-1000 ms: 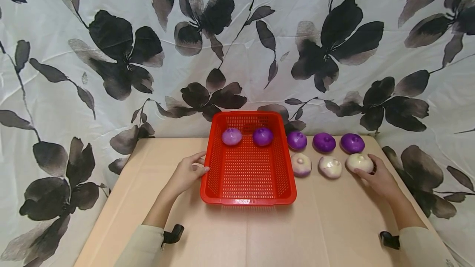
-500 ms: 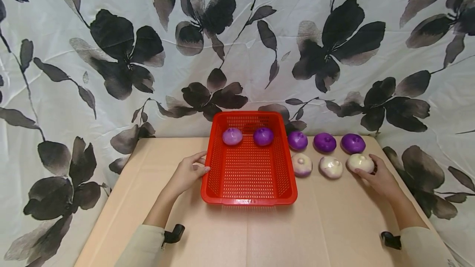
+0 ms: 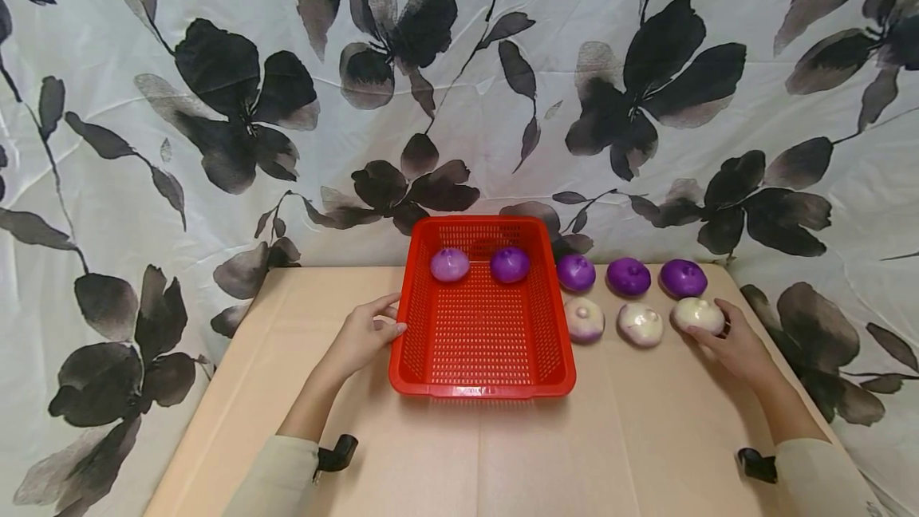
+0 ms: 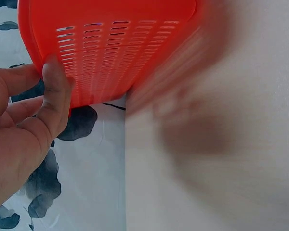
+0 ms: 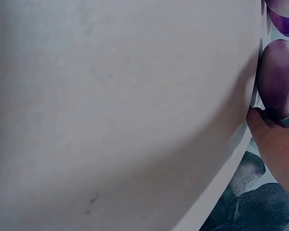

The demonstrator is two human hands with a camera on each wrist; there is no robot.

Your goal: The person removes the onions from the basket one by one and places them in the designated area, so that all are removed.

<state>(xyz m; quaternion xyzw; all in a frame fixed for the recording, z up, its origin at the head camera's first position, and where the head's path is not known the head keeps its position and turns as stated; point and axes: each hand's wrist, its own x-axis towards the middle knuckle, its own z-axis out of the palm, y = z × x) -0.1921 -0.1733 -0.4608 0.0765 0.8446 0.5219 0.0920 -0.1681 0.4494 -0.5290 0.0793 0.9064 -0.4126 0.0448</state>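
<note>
A red perforated plastic basket (image 3: 483, 389) stands mid-table, with a pale purple onion (image 3: 449, 265) and a darker purple onion (image 3: 510, 265) at its far end. My left hand (image 3: 363, 335) pinches the basket's left rim. In the left wrist view the fingers (image 4: 55, 91) lie against the basket's side wall. At the right, my right hand (image 3: 739, 345) holds a whitish onion (image 3: 695, 315), thumb on its near side and fingers round its right side. In the right wrist view this onion (image 5: 278, 79) shows purple sides and is partly cut off by the frame edge.
Right of the basket, two more whitish onions, one near the basket (image 3: 584, 319) and another beside it (image 3: 640, 324), line up with the held one. Behind them are three dark purple onions (image 3: 628, 276). A floral cloth (image 3: 517, 102) hangs behind the table (image 3: 531, 461).
</note>
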